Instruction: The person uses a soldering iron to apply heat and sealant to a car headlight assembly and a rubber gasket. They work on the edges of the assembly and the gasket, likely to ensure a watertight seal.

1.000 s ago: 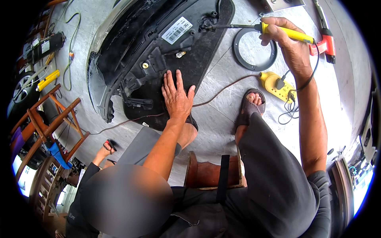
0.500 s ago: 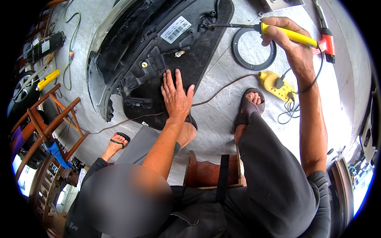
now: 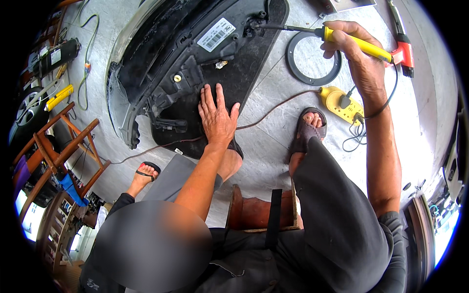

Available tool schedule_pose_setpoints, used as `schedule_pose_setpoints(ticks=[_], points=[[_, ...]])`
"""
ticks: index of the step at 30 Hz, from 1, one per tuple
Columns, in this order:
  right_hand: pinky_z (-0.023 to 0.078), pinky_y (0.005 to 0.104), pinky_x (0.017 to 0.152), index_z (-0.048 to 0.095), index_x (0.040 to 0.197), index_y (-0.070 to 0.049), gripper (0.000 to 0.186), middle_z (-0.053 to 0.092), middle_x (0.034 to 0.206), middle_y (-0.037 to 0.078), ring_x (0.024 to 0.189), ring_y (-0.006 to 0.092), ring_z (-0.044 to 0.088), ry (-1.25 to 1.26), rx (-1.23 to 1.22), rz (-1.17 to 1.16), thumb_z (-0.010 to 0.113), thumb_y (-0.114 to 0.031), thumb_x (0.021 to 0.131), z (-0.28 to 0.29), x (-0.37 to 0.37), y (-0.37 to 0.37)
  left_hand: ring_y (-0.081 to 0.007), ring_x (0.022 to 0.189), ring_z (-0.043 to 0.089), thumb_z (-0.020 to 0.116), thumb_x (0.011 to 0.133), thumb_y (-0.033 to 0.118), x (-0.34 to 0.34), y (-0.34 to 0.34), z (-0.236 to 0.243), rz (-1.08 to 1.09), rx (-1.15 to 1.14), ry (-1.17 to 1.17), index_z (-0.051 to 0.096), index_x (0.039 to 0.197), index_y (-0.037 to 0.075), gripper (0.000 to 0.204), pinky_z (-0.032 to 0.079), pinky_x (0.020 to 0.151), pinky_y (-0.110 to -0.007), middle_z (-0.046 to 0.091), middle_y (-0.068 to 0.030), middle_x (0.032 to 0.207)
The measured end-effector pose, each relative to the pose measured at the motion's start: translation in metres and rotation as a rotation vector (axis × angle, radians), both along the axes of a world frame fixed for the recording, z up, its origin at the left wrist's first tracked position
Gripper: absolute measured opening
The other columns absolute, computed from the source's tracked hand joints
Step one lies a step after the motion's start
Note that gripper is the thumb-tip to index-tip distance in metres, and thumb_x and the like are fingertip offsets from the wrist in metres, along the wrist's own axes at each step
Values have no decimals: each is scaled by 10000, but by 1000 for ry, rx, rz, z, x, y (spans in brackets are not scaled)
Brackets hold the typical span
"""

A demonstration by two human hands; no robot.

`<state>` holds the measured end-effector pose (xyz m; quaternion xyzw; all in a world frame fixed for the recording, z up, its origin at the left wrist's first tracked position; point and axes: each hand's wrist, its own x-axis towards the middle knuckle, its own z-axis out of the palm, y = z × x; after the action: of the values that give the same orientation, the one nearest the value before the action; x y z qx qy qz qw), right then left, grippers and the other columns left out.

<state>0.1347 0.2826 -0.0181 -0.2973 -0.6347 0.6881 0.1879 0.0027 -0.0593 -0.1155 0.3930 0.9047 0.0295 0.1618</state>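
Angles yellow soldering iron (image 3: pixel 319 32) slightly farther forward than before, tip at, perhaps touching, black lamp housing (image 3: pixel 188 68). Grips likely light, stiff handle (image 3: pixel 377 51), safest hold, in curled right hand (image 3: pixel 359 53); rests empty left hand (image 3: pixel 216 119) flat on mat (image 3: pixel 244 66).

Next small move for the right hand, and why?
I'd probably try a light stroke of the soldering iron across the headlight's rough spot: the right hand grips its handle, the tip appears to meet that spot, and the left hand lies spread on the black mat.
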Motion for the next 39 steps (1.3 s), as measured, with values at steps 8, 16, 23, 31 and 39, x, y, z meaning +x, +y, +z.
schedule_pose_setpoints(ticks=[8,16,23,31,39], points=[[582,282,795,729,1144,5,340,736,868,90,795,164,727,-33,1,0,727,-278,956,-6,3,-2,-422,1487,276,695,935,381,0,-1,1,0,1,5,338,1565,89,781,265,1189,-562,268,-233,1611],[589,293,799,726,1141,12,346,738,889,98,808,168,727,-16,1,10,725,-283,960,-8,4,-2,-420,1500,247,689,945,381,0,0,0,4,-21,-10,316,1576,89,789,252,1196,-566,240,-235,1620],[586,297,806,726,1139,11,333,733,889,97,816,163,725,34,-60,-15,717,-275,968,-9,8,0,-420,1502,243,693,942,382,0,-2,-1,4,-19,-6,313,1579,90,797,250,1196,-567,234,-233,1623],[575,294,818,724,1153,12,333,731,890,95,827,160,718,15,-30,41,708,-267,972,-15,8,1,-423,1499,249,697,938,376,0,-1,-1,-4,-15,2,311,1576,89,799,260,1191,-565,244,-232,1618],[583,305,816,717,1164,20,333,727,898,99,825,165,715,10,-69,33,705,-252,973,-17,8,6,-427,1487,266,702,932,371,0,-1,-2,-15,3,13,319,1571,87,797,271,1183,-567,252,-239,1610]])
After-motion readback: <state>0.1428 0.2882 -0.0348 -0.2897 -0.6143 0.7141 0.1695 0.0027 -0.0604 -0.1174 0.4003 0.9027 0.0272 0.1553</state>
